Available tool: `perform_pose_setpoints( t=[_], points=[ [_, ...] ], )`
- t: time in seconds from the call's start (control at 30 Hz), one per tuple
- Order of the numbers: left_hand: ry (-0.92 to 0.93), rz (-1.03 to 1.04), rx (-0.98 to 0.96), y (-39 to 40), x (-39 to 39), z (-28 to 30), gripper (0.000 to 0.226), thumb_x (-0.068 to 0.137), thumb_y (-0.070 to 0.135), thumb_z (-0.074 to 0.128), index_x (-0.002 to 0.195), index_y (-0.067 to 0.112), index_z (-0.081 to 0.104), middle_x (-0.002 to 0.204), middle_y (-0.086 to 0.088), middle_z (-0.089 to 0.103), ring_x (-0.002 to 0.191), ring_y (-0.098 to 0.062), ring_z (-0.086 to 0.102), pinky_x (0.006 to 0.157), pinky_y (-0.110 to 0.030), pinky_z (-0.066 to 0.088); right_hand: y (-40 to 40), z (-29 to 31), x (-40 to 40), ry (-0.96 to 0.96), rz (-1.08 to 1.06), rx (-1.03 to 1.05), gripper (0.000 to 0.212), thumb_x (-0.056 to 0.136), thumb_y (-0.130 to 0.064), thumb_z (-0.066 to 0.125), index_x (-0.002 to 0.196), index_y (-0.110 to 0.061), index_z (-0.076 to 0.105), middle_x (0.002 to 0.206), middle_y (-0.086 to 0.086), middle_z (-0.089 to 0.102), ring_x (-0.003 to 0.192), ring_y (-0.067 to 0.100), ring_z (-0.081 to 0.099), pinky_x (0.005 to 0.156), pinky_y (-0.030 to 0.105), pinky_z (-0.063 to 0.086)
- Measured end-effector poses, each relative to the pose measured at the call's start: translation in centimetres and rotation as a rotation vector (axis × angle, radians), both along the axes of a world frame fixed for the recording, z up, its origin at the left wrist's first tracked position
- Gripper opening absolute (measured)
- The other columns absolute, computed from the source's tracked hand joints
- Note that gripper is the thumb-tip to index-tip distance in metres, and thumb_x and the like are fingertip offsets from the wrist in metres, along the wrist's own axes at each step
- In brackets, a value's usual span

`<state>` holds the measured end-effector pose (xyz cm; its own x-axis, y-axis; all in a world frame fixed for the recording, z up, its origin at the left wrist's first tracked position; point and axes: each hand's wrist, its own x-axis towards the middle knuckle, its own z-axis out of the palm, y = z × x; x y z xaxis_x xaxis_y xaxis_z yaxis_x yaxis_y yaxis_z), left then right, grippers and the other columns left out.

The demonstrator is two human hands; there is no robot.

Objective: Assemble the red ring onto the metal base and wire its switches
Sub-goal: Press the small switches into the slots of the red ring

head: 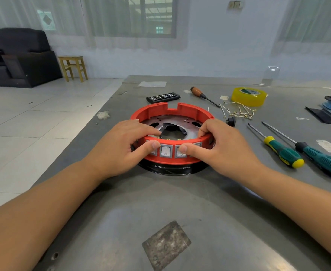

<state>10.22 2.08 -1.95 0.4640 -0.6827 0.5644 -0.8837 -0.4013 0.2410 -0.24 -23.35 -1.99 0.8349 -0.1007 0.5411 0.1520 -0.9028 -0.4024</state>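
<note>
A red ring point(172, 110) sits on a round metal base point(182, 122) with a dark rim point(172, 170) showing below it, at the table's middle. Grey rocker switches point(165, 151) line the ring's near wall. My left hand point(121, 145) grips the ring's near-left part, fingers over the top edge inside, thumb on a switch outside. My right hand point(217, 145) grips the near-right part the same way, thumb on another switch. A bunch of short wires with terminals point(237, 112) lies on the table behind and to the right.
Right of the ring lie two green-handled screwdrivers point(284, 153) point(321, 159), a small black part point(231, 121), a wooden-handled screwdriver point(201, 94) and a yellow tape roll point(248, 96). A black bit case point(163, 97) lies behind the ring. The table's left edge point(94, 122) runs diagonally.
</note>
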Motion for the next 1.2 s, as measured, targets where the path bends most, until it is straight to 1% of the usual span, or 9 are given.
perform_pose_setpoints(
  t=[0.1, 0.2, 0.3, 0.4, 0.53, 0.77, 0.97, 1.07, 1.2],
  points=[
    [-0.045, -0.053, -0.011, -1.2, -1.3, -0.7, 0.047, 0.101, 0.051, 0.051, 0.132, 0.022, 0.071, 0.135, 0.008, 0.068, 0.132, -0.01, 0.057, 0.129, -0.05, 0.02, 0.3, -0.4, -0.2, -0.044, -0.003, -0.029, 0.054, 0.068, -0.089, 0.055, 0.084, -0.038, 0.049, 0.084, -0.019, 0.055, 0.078, -0.002, 0.053, 0.061, 0.017, 0.035],
    [0.011, -0.046, -0.037, -1.8, -1.8, -0.6, 0.04, 0.101, 0.053, 0.05, 0.122, 0.029, 0.075, 0.121, 0.013, 0.071, 0.125, -0.008, 0.061, 0.13, -0.058, 0.005, -0.8, -0.5, -1.2, -0.035, 0.131, -0.033, 0.042, 0.081, -0.08, 0.054, 0.1, -0.042, 0.053, 0.096, -0.024, 0.055, 0.081, 0.001, 0.056, 0.064, 0.014, 0.041],
    [0.061, -0.069, -0.071, -1.2, -1.3, -0.4, 0.035, 0.1, 0.047, 0.051, 0.112, 0.028, 0.078, 0.111, 0.01, 0.072, 0.123, -0.009, 0.061, 0.128, -0.059, 0.011, -3.1, -0.4, -1.5, 0.01, 0.276, -0.045, 0.044, 0.093, -0.063, 0.055, 0.127, -0.034, 0.057, 0.131, -0.021, 0.05, 0.087, 0.01, 0.061, 0.077, 0.016, 0.048],
    [0.093, -0.113, -0.09, -0.3, -0.4, -0.6, 0.037, 0.1, 0.041, 0.05, 0.11, 0.021, 0.078, 0.122, 0.011, 0.072, 0.143, -0.014, 0.047, 0.129, -0.058, 0.014, -5.1, 0.1, -1.0, 0.072, 0.258, -0.066, 0.051, 0.095, -0.054, 0.057, 0.14, -0.032, 0.053, 0.147, -0.019, 0.041, 0.113, -0.008, 0.051, 0.092, 0.021, 0.045],
    [0.084, -0.041, -0.145, -0.1, 0.3, -0.7, 0.041, 0.098, 0.033, 0.04, 0.111, 0.019, 0.077, 0.134, 0.012, 0.067, 0.15, -0.019, 0.035, 0.124, -0.059, 0.023, -5.4, 0.1, -0.7, 0.066, 0.221, -0.09, 0.039, 0.092, -0.041, 0.072, 0.128, -0.029, 0.063, 0.135, -0.015, 0.049, 0.115, -0.003, 0.05, 0.099, 0.029, 0.048],
    [-0.157, 0.049, -0.125, -0.8, -1.0, -0.9, 0.035, 0.097, 0.049, 0.054, 0.117, 0.028, 0.073, 0.125, 0.017, 0.068, 0.133, -0.018, 0.05, 0.111, -0.05, 0.032, 0.2, -0.6, -1.4, -0.098, 0.107, -0.142, 0.046, 0.081, -0.06, 0.071, 0.111, -0.024, 0.069, 0.108, -0.009, 0.057, 0.1, 0.007, 0.054, 0.084, 0.019, 0.044],
    [-0.142, -0.009, -0.035, -1.4, -1.6, -1.1, 0.031, 0.098, 0.048, 0.056, 0.094, 0.025, 0.076, 0.113, 0.019, 0.068, 0.121, -0.022, 0.051, 0.1, -0.052, 0.034, -1.3, -0.4, -1.7, -0.115, 0.292, -0.214, 0.048, 0.093, -0.049, 0.065, 0.133, -0.022, 0.061, 0.134, -0.006, 0.054, 0.122, 0.005, 0.053, 0.097, 0.018, 0.045],
    [-0.052, -0.075, -0.131, -0.4, -0.5, -0.9, 0.037, 0.1, 0.039, 0.051, 0.078, 0.019, 0.072, 0.103, 0.015, 0.07, 0.113, -0.022, 0.047, 0.1, -0.05, 0.038, -4.1, 0.2, -1.5, -0.013, 0.235, -0.131, 0.058, 0.092, -0.054, 0.064, 0.144, -0.031, 0.053, 0.149, -0.013, 0.042, 0.131, 0.002, 0.047, 0.102, 0.029, 0.048],
    [-0.047, 0.052, -0.2, 0.0, 0.2, -0.7, 0.05, 0.102, 0.039, 0.044, 0.078, 0.013, 0.079, 0.098, 0.012, 0.074, 0.111, -0.027, 0.049, 0.1, -0.055, 0.038, -5.1, 0.0, -1.1, 0.064, 0.245, -0.103, 0.052, 0.091, -0.05, 0.07, 0.14, -0.04, 0.055, 0.136, -0.015, 0.05, 0.119, 0.0, 0.052, 0.103, 0.03, 0.047]
  ],
)
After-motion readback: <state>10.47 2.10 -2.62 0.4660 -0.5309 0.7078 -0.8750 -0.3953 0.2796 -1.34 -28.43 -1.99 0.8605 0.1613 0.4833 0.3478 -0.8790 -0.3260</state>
